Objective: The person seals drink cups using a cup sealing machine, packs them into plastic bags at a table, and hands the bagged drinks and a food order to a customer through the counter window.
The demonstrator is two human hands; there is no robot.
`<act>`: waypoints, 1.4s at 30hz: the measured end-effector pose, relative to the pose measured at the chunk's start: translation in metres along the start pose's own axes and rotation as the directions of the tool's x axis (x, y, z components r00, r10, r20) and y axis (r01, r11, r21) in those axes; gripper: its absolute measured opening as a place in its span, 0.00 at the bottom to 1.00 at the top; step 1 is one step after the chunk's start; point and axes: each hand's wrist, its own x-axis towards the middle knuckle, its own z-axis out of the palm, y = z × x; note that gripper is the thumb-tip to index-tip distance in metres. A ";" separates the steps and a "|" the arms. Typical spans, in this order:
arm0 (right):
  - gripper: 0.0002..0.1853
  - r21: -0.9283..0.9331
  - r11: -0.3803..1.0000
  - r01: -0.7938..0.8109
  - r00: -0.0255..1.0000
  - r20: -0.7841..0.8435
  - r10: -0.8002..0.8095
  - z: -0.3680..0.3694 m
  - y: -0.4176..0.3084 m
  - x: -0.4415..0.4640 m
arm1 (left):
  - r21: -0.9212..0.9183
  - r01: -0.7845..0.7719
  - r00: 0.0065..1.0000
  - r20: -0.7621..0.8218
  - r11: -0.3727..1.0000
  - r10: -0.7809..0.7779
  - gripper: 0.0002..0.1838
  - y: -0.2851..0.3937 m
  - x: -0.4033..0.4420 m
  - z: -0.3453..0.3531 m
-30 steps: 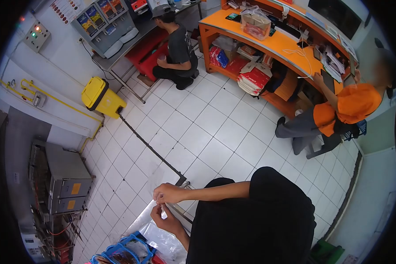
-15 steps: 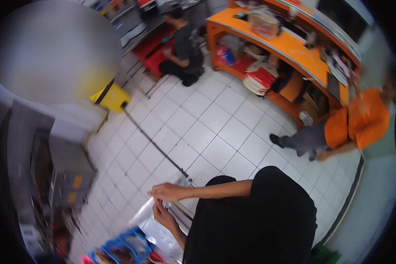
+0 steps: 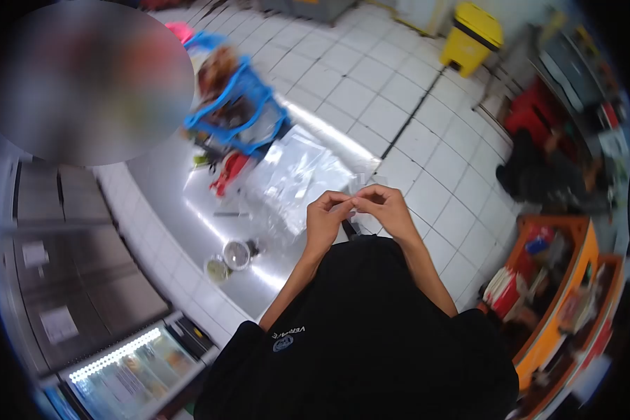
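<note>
At one corner of the worktop [image 3: 199,210], we pinched clear plastic [image 3: 359,183].
Our left hand [image 3: 324,218] and right hand [image 3: 393,211] touched near flat bags [image 3: 302,171].

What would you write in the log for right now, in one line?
left hand, right hand: fingertips pinched together | held: too small to tell | steel table: clear plastic bags, blue basket, two small containers

The bin [image 3: 472,35] is yellow with a black band, the basket [image 3: 239,115] bright blue, the shirt [image 3: 357,329] black with pale lettering.
</note>
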 end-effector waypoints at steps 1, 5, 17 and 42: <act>0.10 0.082 0.995 -0.050 0.997 0.068 0.044 0.007 -0.002 0.003 | -0.021 -0.005 0.998 -0.057 1.000 0.003 0.07 0.009 -0.007 -0.010; 0.11 0.134 0.976 -0.171 0.971 0.188 0.145 0.048 -0.004 0.012 | 0.187 -0.106 0.988 -0.088 0.977 0.124 0.09 0.024 -0.031 -0.048; 0.08 0.023 0.995 -0.093 0.984 0.152 0.088 0.154 -0.009 0.016 | 0.306 -0.350 0.859 -0.272 0.886 0.433 0.10 0.038 -0.076 -0.118; 0.07 -0.127 0.992 -0.020 0.980 0.192 0.044 0.156 0.007 0.026 | 0.278 -0.379 0.808 -0.367 0.883 0.462 0.06 0.019 -0.064 -0.123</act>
